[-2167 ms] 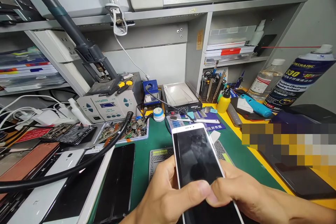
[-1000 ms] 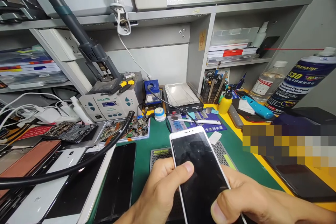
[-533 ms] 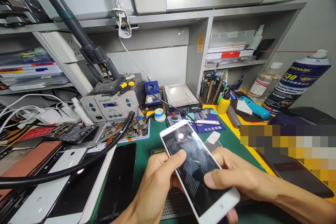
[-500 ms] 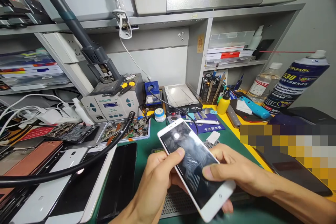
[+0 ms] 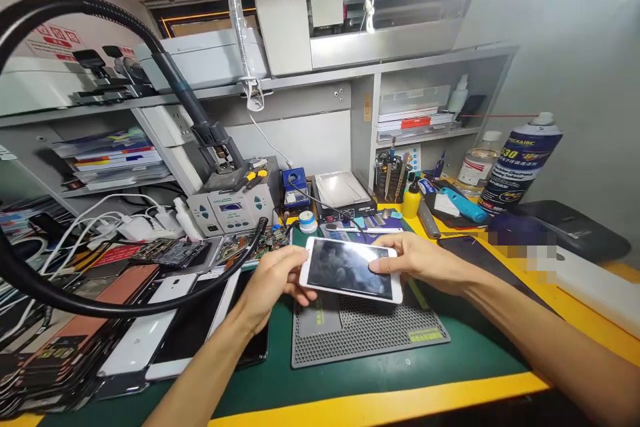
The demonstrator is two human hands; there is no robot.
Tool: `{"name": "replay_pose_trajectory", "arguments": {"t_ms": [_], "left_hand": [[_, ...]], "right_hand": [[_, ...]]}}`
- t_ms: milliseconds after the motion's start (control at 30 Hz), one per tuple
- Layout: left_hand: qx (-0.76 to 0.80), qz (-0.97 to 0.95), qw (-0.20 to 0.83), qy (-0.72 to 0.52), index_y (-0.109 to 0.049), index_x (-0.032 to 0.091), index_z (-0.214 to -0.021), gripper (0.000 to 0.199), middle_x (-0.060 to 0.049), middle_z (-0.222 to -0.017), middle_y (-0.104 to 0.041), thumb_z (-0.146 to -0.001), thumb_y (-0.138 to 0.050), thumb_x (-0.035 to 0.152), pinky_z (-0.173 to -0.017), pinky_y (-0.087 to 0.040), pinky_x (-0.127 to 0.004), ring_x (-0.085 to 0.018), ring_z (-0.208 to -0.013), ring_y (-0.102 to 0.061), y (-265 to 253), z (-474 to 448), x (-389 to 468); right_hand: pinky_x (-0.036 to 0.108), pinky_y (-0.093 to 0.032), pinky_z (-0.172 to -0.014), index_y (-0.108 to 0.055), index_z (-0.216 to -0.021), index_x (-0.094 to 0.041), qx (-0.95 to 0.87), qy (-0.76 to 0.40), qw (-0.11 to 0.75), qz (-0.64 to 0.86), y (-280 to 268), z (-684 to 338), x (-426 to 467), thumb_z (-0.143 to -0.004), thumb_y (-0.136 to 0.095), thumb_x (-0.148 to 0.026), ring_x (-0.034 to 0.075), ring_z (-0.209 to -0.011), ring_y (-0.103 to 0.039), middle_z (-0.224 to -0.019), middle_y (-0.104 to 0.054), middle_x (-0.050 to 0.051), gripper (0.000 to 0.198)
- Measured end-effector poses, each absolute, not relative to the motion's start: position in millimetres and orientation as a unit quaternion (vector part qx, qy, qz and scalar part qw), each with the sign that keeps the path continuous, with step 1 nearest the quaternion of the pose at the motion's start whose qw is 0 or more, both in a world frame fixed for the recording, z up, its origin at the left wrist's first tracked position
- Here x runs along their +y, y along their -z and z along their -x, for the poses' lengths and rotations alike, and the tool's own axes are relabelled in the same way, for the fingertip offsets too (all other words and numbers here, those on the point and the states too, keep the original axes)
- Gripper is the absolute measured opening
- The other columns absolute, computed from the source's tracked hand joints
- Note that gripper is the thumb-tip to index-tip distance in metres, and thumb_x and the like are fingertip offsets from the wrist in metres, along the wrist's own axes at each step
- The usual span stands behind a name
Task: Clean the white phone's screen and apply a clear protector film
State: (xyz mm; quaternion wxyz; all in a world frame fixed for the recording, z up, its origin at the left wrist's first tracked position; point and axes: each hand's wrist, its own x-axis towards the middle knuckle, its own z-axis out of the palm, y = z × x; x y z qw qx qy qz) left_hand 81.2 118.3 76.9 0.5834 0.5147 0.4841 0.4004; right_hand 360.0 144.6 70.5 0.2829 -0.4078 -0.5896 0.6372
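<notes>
A white smartphone (image 5: 345, 270) with a dark, smudged, reflective screen is held sideways in the air by both hands. My left hand (image 5: 280, 273) grips its left end, thumb on the white frame and fingers beneath. At the right end my right hand (image 5: 410, 259) is closed on it, the thumb lying over the glass and the other fingers partly hidden behind. Below the phone, a grey perforated mat (image 5: 370, 333) lies on the green work mat (image 5: 415, 373).
Several phones and phone parts (image 5: 120, 327) are piled at left, under a thick black hose (image 5: 150, 310). Behind stand a soldering station (image 5: 233, 203), a small heating plate (image 5: 343, 190) and a yellow bottle (image 5: 411, 201). A spray can (image 5: 520, 163) leans at right.
The phone has turned from a slanted upright pose to nearly level sideways, and both hands have shifted to its ends. My view has tilted up and back, showing more of the bench.
</notes>
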Motion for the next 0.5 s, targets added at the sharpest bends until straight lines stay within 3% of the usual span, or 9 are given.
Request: {"name": "replay_pose_trajectory", "arguments": {"t_ms": [200,367,500], "left_hand": [[0.514,-0.571,0.581,-0.27,-0.062,0.014,-0.086,0.033,0.008,-0.058,-0.059,-0.1,-0.064,0.044,-0.038,-0.042,-0.016,-0.006,-0.042,-0.055,-70,-59,109],[0.511,-0.585,0.586,-0.23,-0.06,0.016,-0.088,0.031,0.008,-0.055,-0.06,-0.099,-0.065,0.045,-0.036,-0.04,-0.016,-0.006,-0.038,-0.054,-67,-53,106],[0.506,-0.594,0.59,-0.206,-0.054,0.019,-0.085,0.04,0.004,-0.051,-0.064,-0.088,-0.073,0.053,-0.032,-0.035,-0.016,-0.009,-0.033,-0.052,-68,-51,108]], "right_hand": [[0.028,-0.053,-0.05,-0.068,-0.092,-0.017,-0.609,-0.643,0.236,0.4,-69,-357,143,-0.068,-0.092,-0.045,0.015,-0.05,-0.063,-0.068,-0.071,0.0,0.044],[0.027,-0.053,-0.05,-0.066,-0.097,-0.017,-0.62,-0.633,0.232,0.401,-66,-356,144,-0.07,-0.09,-0.043,0.015,-0.052,-0.064,-0.071,-0.072,0.0,0.044],[0.026,-0.053,-0.05,-0.066,-0.096,-0.017,-0.626,-0.629,0.228,0.401,-66,-356,145,-0.074,-0.088,-0.043,0.014,-0.053,-0.064,-0.07,-0.07,-0.001,0.041]]}}
